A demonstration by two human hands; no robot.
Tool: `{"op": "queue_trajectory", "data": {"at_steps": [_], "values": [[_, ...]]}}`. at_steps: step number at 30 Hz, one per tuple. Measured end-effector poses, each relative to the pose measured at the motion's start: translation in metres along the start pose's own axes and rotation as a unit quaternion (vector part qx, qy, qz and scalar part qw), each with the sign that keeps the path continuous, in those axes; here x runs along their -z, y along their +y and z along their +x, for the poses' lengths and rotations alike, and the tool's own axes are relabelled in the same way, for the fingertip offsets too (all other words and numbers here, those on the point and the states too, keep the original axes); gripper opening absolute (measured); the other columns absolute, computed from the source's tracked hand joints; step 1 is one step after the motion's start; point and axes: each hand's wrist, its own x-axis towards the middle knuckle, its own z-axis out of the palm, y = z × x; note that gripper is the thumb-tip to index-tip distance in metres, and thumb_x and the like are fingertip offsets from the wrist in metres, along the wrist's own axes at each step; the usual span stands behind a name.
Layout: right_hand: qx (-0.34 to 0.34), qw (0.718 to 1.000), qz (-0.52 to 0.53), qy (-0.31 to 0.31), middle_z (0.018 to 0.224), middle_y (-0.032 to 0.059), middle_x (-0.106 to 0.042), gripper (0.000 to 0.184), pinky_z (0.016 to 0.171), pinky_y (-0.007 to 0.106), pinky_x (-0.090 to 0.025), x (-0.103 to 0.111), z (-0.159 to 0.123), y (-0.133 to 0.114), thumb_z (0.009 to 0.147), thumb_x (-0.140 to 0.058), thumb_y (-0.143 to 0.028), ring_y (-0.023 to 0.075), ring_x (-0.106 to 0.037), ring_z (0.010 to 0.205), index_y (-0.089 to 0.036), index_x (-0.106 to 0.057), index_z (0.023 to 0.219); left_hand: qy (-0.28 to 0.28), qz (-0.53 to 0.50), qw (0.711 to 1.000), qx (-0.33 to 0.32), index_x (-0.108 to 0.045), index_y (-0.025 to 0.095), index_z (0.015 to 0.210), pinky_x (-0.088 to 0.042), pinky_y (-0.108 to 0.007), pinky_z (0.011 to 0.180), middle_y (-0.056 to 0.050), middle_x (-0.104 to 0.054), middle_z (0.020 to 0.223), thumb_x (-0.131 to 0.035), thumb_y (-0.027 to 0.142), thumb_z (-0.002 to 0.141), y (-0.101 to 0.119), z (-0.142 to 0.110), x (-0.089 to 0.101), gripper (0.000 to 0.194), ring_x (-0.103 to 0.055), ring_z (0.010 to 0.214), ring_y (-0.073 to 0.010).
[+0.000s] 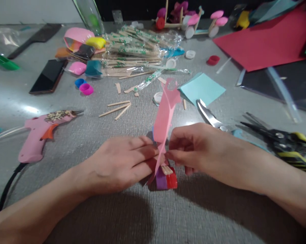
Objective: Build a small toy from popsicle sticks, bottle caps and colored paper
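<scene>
A pink paper piece (pixel 163 117), long and cut into uneven edges at its far end, stands on edge between my hands. Below its near end are several short wooden sticks (pixel 167 169) and bottle caps, one purple (pixel 161 181) and one red (pixel 172 180). My left hand (pixel 126 162) presses its fingers together against the paper's left side, fingertips hidden behind it. From the right, my right hand (pixel 193 149) curls its fingers, thumb and forefinger pinching at the paper's lower edge. How the paper joins the sticks is hidden.
A pink glue gun (pixel 36 134) lies on the left, its cord toward me. Scissors (pixel 210 115) and black-and-yellow pliers (pixel 280 137) lie on the right. Blue paper squares (pixel 203 88), loose sticks (pixel 117 108), a phone (pixel 48 77) and wrapped chopsticks (pixel 135 47) lie farther back.
</scene>
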Motion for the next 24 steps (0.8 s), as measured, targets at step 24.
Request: {"op": "queue_trajectory", "data": {"at_steps": [24], "values": [[0.011,0.972,-0.227,0.055,0.059,-0.0034,-0.063,0.018,0.050,0.028,-0.030,-0.003,-0.002,-0.013,0.088,-0.075,-0.033,0.0103,-0.049,0.048,-0.021,-0.071,0.075,-0.040,-0.056,0.995,0.072,-0.074,0.022,0.102,-0.052,-0.024,0.068,0.000,-0.078,0.095,-0.033,0.024,0.111,0.002,-0.002,0.001,0.042,-0.070,0.085,-0.0143]]}}
